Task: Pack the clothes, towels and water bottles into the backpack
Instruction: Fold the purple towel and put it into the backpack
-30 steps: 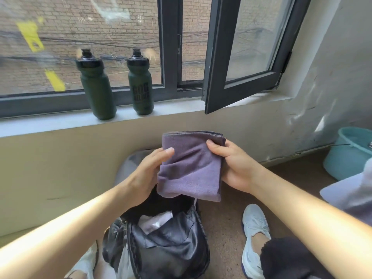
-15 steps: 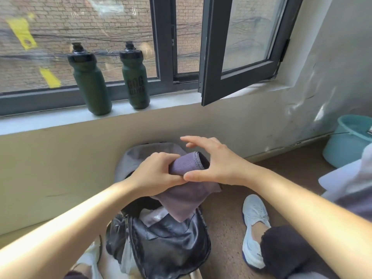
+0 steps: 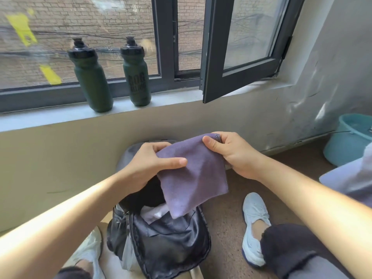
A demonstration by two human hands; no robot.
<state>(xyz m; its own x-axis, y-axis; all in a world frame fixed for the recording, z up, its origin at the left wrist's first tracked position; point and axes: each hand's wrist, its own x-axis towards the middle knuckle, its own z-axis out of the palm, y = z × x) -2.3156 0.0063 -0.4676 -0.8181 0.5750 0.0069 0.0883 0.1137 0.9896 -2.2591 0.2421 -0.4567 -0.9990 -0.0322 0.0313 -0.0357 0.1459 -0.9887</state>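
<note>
Brown floor [image 3: 225, 216] under a windowsill [image 3: 40, 119]. Purple towel [image 3: 193, 178], bunched into a roll half a second ago, now hangs flat over the open black backpack [image 3: 171, 248], so it is judged not yet packed. Left hand [image 3: 149, 168] and right hand [image 3: 231, 154] each pinch an upper corner. Its long axis falls toward the backpack mouth, lowest corner pointing in. Two green water bottles [image 3: 90, 77] stand on the sill.

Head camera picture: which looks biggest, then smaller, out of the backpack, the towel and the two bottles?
1. backpack, though it is nearest the camera.
2. towel.
3. left bottle and right bottle: they look alike, so tied; both stand farther away.
</note>
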